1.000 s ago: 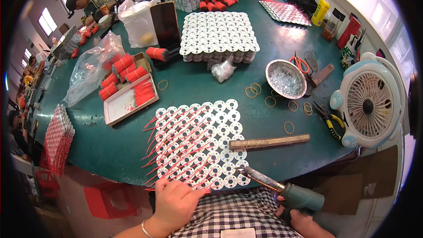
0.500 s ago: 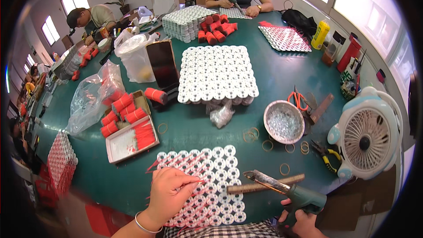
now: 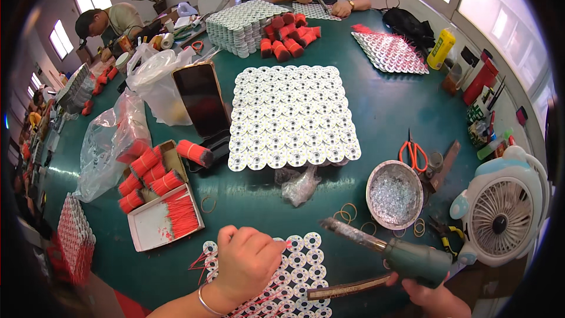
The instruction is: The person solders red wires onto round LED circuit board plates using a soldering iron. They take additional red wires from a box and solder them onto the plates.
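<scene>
A panel of round white circuit boards (image 3: pixel 300 274) lies at the table's near edge, with red wires (image 3: pixel 197 262) on its left part. Over the panel, my left hand (image 3: pixel 247 262) is closed, knuckles up. A bit of red wire (image 3: pixel 288 244) shows at its fingertips, the rest hidden. My right hand (image 3: pixel 432 297) grips the handle of a green soldering gun (image 3: pixel 418 262). The gun's metal tip (image 3: pixel 329 225) points left, above the panel's right side and apart from it. A narrow wooden strip (image 3: pixel 347 288) lies across the panel's right edge.
A bowl of silvery bits (image 3: pixel 394 194) stands right of centre, near orange-handled scissors (image 3: pixel 414 154), pliers (image 3: pixel 448 237) and a fan (image 3: pixel 500 218). Beyond the panel is a board stack (image 3: pixel 294 118). A box with red wires (image 3: pixel 168 218) and a propped phone (image 3: pixel 202 99) stand left. A co-worker sits opposite.
My left hand has turned knuckles-up, its fingers curled in more. The soldering gun has risen from its low position at the right. The whole view has shifted, the table things appearing lower.
</scene>
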Action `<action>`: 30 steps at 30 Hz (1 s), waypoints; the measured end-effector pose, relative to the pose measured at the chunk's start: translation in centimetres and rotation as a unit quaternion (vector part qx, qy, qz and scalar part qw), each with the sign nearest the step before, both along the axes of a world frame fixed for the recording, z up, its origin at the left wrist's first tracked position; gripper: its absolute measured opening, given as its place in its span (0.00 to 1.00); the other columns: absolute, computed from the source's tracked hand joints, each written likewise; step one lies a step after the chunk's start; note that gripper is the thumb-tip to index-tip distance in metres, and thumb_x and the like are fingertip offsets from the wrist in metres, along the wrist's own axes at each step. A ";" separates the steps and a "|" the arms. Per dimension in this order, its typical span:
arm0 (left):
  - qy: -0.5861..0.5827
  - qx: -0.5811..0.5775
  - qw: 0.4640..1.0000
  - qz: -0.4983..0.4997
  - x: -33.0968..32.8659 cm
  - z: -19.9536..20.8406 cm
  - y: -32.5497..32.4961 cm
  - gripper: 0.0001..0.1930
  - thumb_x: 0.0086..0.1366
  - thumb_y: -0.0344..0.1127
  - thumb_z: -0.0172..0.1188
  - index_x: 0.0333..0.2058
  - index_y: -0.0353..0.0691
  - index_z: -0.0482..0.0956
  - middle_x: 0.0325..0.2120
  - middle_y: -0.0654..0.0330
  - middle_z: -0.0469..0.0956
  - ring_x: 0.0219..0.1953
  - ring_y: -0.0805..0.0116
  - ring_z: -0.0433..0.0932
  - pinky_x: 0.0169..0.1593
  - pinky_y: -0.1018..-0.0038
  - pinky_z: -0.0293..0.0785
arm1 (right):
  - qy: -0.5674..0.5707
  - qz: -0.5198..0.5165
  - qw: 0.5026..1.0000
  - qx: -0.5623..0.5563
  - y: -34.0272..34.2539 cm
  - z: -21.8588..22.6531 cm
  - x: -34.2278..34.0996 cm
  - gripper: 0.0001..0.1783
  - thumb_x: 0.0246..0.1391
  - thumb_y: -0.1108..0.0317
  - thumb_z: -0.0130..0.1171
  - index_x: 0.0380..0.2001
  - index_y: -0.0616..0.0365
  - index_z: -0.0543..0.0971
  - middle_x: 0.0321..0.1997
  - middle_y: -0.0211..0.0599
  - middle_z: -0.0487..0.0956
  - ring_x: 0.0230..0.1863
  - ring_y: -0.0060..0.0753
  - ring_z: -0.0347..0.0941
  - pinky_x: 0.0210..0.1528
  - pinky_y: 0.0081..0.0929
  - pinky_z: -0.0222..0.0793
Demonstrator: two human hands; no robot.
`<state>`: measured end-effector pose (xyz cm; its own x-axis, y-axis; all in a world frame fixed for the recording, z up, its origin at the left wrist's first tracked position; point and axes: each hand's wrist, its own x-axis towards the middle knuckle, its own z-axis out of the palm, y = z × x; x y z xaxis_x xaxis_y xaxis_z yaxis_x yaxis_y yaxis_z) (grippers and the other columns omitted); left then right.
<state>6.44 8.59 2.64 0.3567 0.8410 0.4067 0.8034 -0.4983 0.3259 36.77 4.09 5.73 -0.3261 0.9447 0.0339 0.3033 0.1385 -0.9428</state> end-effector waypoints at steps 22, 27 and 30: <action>-0.009 0.010 0.999 -0.041 0.4 -2.3 -0.5 0.10 0.39 0.29 0.61 0.26 0.44 0.78 0.17 0.69 0.66 0.24 0.70 0.68 0.32 0.71 0.59 | -0.073 -0.068 0.994 -0.038 -0.7 -0.1 -3.8 0.16 0.40 0.71 0.64 0.35 0.62 0.76 0.34 0.41 0.77 0.35 0.35 0.74 0.39 0.29 0.68; -0.012 0.004 0.999 -0.043 0.3 -2.4 -0.4 0.10 0.40 0.28 0.61 0.26 0.44 0.78 0.17 0.69 0.66 0.24 0.70 0.67 0.32 0.70 0.58 | -0.041 -0.074 0.996 -0.042 -0.6 -0.6 -3.8 0.18 0.38 0.73 0.65 0.37 0.63 0.75 0.37 0.45 0.76 0.36 0.38 0.74 0.40 0.29 0.68; -0.012 0.001 0.999 -0.043 0.3 -2.4 -0.4 0.10 0.40 0.28 0.60 0.26 0.43 0.78 0.16 0.68 0.66 0.24 0.70 0.67 0.32 0.70 0.58 | -0.054 -0.066 0.995 -0.051 -0.4 -0.3 -3.9 0.18 0.39 0.72 0.64 0.37 0.63 0.75 0.36 0.44 0.77 0.37 0.37 0.74 0.40 0.29 0.68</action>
<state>6.78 8.19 0.28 0.4180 0.8065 0.4180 0.7489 -0.5664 0.3440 32.86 3.70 5.41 -0.1954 0.9764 -0.0922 0.4136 -0.0033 -0.9105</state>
